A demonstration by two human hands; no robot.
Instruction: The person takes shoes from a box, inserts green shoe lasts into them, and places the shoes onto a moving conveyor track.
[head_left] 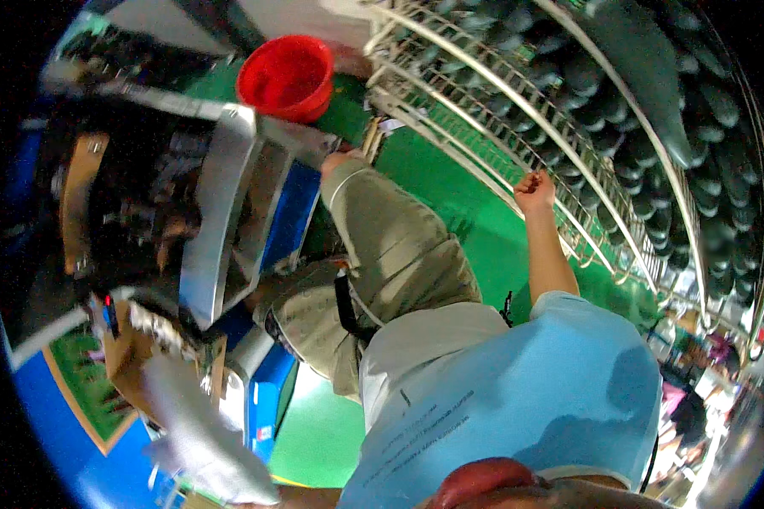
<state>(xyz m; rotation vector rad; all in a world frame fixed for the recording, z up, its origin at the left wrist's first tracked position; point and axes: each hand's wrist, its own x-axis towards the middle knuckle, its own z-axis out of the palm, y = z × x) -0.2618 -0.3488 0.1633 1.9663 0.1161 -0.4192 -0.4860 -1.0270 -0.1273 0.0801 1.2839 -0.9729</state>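
My right hand (535,192) is bare, with its fingers curled in; nothing shows sticking out of it. It is beside the pale wire rack (518,93), in front of its lower rails; whether it touches them I cannot tell. The rack is loaded with many dark grey, rounded pieces (628,127). At lower left my left arm ends in a blurred white shape that looks like a gloved hand (204,437). Its fingers are smeared by motion, so any grip is hidden. Nearest to it is an open cardboard box (136,360) with pale things inside.
A red bucket (287,81) stands on the green floor (433,191) at the far end. At left, a metal-framed workstation (221,212) has blue panels and dark contents. A green board with a wooden edge (81,386) lies on a blue surface. Cluttered items (688,390) fill the right edge.
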